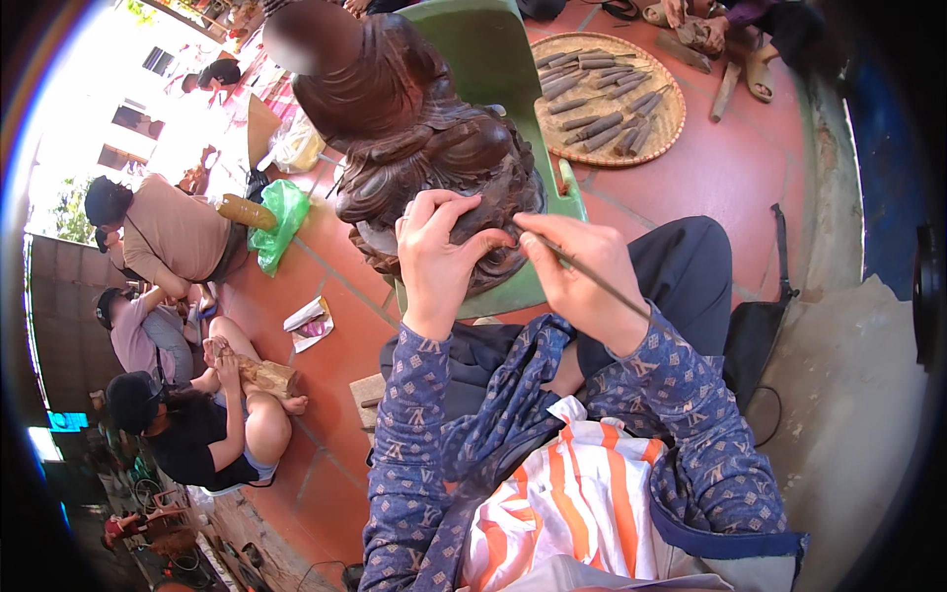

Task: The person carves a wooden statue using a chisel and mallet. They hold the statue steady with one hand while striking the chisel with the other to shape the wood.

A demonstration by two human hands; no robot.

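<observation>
A dark brown carved wooden statue (434,148) of a seated figure stands on a green plastic chair (493,49) before my knees. My left hand (439,247) rests on the lower front of the statue, its fingers bent and the thumb apart from them, holding nothing I can see. Beside it, my right hand (582,271) pinches a slender rod-shaped tool (597,279). The tool slants back over the hand toward my wrist. Its working tip is by the statue's base near my left thumb, hidden by my fingers.
A round woven tray (676,123) with several dark-handled tools lies on the red tiled floor. At the left a person in black (202,434) holds a wood piece (268,377); other people sit beyond. A green plastic bag (284,222) and a black bag (758,335) are nearby.
</observation>
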